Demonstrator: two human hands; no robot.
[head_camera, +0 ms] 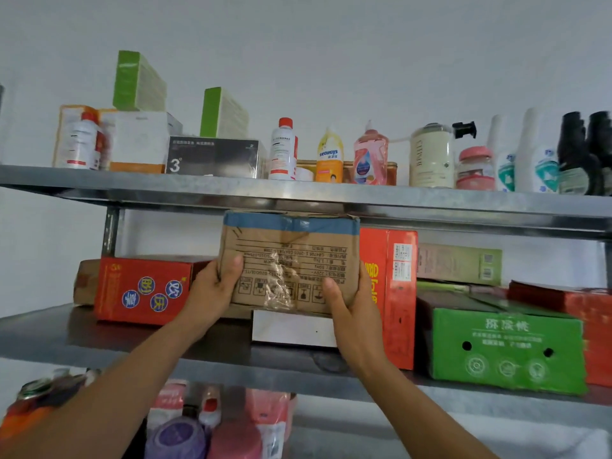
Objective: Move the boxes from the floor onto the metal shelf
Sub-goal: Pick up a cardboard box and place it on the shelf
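Brown cardboard box point(291, 260): blue tape band along top edge, black printing upside down on the front face, a crumpled strip of clear tape down the middle, top corners scuffed. Closed; contents not visible.

Position: at the middle level of the grey metal shelf point(99, 339), its top close under the level above. Lower edge meets a flat white box point(291, 327); cannot tell whether its weight sits there. Just left, a red carton with round blue stickers point(142, 293); just right, a tall red carton point(390, 293) standing on end. Further right, a green cardboard box with two round holes point(506, 349), flaps shut.

Top level: row of bottles and small boxes. Bottom level: more bottles, blurred.

Left hand point(212, 289) clamps the box's lower left edge, thumb flat on the front. Right hand point(347, 309) clamps the lower right corner, thumb on the front. Both forearms reach upward.
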